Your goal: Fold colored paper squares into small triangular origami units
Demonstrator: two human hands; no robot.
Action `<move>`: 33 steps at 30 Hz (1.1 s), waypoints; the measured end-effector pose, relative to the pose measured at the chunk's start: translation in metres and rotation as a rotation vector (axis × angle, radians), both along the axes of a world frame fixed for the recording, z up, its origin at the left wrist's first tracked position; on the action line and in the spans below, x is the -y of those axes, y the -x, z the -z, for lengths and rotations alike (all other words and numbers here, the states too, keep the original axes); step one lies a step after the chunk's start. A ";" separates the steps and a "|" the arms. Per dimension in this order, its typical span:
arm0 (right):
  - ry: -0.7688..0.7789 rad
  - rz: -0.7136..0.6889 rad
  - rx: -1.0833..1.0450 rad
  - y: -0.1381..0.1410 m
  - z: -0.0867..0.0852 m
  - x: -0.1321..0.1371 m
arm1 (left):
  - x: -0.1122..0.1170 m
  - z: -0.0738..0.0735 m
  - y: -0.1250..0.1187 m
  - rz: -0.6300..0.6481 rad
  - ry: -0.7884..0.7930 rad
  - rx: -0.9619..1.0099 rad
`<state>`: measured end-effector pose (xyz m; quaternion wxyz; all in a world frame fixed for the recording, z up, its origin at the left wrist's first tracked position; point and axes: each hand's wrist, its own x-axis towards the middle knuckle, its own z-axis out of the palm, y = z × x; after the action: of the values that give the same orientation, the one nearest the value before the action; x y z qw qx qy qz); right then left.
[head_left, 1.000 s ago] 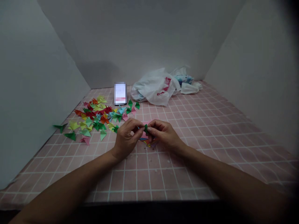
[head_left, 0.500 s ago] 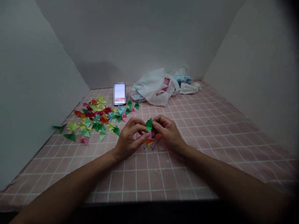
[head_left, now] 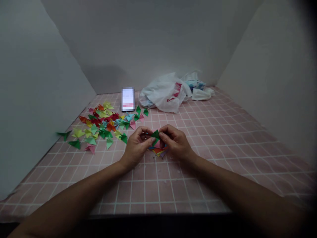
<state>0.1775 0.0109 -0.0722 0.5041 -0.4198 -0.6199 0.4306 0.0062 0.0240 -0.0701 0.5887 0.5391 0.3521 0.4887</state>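
Note:
A small folded green paper piece point(head_left: 156, 135) is pinched between my left hand point(head_left: 136, 147) and my right hand point(head_left: 175, 141), just above the pink tiled table point(head_left: 198, 138). Both hands have their fingers curled closed around it, thumbs and forefingers meeting at the paper. Beneath them lies a small stack of coloured paper sheets point(head_left: 158, 151), orange, pink and yellow, partly hidden by my fingers.
A scatter of several folded paper triangles point(head_left: 104, 125) in green, red, yellow and blue covers the left of the table. A phone point(head_left: 128, 99) stands at the back, beside a white plastic bag point(head_left: 165, 92). White walls close in the left, back and right.
The green paper showed as a broader upright shape half a second ago; now it sits lower and flatter between my fingertips. My hands have stayed in nearly the same place.

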 end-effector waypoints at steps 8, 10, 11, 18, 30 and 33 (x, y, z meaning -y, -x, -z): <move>-0.002 -0.005 0.000 0.000 -0.001 0.000 | -0.002 0.001 0.002 -0.063 -0.164 -0.099; 0.005 -0.008 0.000 0.000 -0.002 0.001 | -0.002 0.001 0.002 -0.077 -0.179 -0.100; 0.010 -0.009 -0.002 0.000 -0.002 0.001 | -0.002 0.002 0.002 -0.082 -0.175 -0.096; 0.016 -0.007 -0.009 0.000 -0.003 0.001 | 0.005 0.004 0.000 -0.060 0.001 0.045; -0.017 -0.009 0.045 0.000 -0.002 0.001 | 0.007 0.000 -0.004 -0.030 0.225 0.182; -0.040 0.001 0.051 0.000 -0.002 0.001 | 0.007 0.001 -0.003 0.007 0.247 0.174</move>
<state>0.1772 0.0099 -0.0699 0.4964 -0.4209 -0.6408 0.4070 0.0093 0.0172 -0.0714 0.6806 0.4195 0.3550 0.4845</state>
